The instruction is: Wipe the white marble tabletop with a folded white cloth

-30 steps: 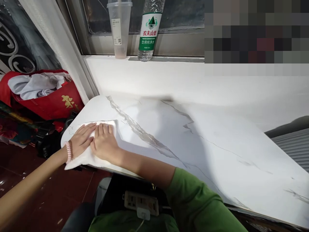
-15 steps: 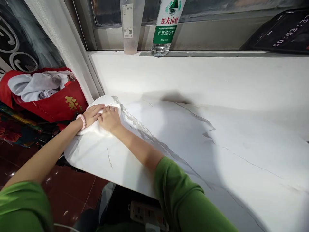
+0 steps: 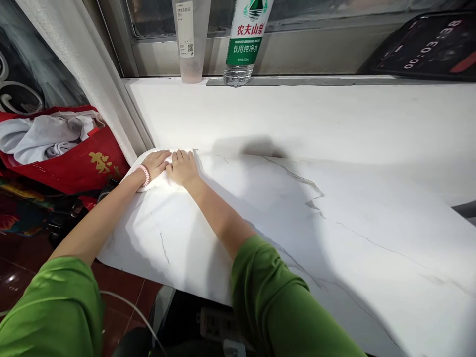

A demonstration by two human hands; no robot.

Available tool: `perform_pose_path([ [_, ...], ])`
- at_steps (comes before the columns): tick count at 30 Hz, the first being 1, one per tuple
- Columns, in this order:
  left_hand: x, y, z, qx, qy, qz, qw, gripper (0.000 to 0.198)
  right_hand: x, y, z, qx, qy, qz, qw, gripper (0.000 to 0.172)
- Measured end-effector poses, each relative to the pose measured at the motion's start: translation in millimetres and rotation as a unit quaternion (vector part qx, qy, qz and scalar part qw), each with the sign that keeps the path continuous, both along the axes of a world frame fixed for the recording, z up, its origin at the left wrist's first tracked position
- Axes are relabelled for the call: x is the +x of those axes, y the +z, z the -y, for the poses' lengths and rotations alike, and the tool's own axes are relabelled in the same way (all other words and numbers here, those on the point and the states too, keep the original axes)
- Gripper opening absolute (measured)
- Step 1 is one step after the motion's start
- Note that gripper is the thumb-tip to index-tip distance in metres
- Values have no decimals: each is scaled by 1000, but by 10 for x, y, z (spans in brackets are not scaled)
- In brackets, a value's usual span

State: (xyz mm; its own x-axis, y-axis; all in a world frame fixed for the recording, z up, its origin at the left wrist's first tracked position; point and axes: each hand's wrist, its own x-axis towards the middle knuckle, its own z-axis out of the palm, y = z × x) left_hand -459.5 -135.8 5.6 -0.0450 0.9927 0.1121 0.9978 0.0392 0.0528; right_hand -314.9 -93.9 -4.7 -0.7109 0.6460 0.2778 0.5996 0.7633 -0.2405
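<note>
A white cloth point(image 3: 148, 184) lies at the far left corner of a white marble-patterned table point(image 3: 297, 218). My left hand point(image 3: 156, 162), with a pink bead bracelet at the wrist, lies flat on it, fingers stretched out. Beside it my right hand point(image 3: 183, 167) also presses flat on the cloth, fingers together and extended. Both arms reach out from green sleeves. Most of the cloth is hidden under the hands.
A white sill point(image 3: 297, 114) runs behind the table, with a clear plastic cup point(image 3: 190, 39) and a green-labelled water bottle point(image 3: 245, 44) by the window. A dark device point(image 3: 427, 47) shows a timer at right. A red bag point(image 3: 63, 148) with clothes stands left, a power strip point(image 3: 219, 327) below.
Both hands have slid the cloth away from me, from the table's near left edge to its far left corner. The view has shifted, so the sill objects sit higher.
</note>
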Motion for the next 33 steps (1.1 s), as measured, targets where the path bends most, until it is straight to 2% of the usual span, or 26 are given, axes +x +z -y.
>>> perform_pose_path([
  [5, 520, -22, 510, 2, -10, -9, 1000, 51, 521, -38, 317, 22, 50, -3, 999, 55],
  [9, 1168, -78, 1106, 14, -8, -6, 1000, 54, 1173, -79, 769, 66, 102, -13, 992, 55],
  [12, 1638, -109, 1493, 24, -24, 4, 999, 56, 1653, -111, 1122, 87, 114, -9, 990, 58],
  [14, 1864, -116, 1631, 29, -50, 15, 998, 56, 1888, -137, 1284, 93, 106, -5, 990, 59],
  [16, 1987, -116, 1633, 32, -69, 27, 997, 55, 2018, -165, 1340, 94, 96, 3, 991, 60],
  [18, 2008, -115, 1488, 28, -77, 36, 996, 53, 2036, -183, 1257, 90, 74, 16, 993, 60],
  [20, 1954, -112, 1210, 17, -77, 40, 996, 52, 1965, -183, 1022, 81, 50, 28, 995, 60],
  [22, 1866, -106, 837, 11, -64, 42, 997, 51, 1848, -163, 656, 66, 39, 35, 996, 59],
  [25, 1749, -85, 220, 25, -21, 44, 999, 45, 1674, -112, 19, 42, 72, 40, 996, 54],
  [28, 1694, -57, -296, 39, -11, 55, 998, 38, 1567, -75, -471, 27, 46, 40, 998, 52],
  [30, 1679, -47, -516, 42, -10, 60, 997, 37, 1532, -70, -641, 22, 16, 37, 999, 52],
  [33, 1661, -54, -641, 43, -9, 59, 997, 38, 1524, -88, -697, 30, -6, 26, 999, 51],
])
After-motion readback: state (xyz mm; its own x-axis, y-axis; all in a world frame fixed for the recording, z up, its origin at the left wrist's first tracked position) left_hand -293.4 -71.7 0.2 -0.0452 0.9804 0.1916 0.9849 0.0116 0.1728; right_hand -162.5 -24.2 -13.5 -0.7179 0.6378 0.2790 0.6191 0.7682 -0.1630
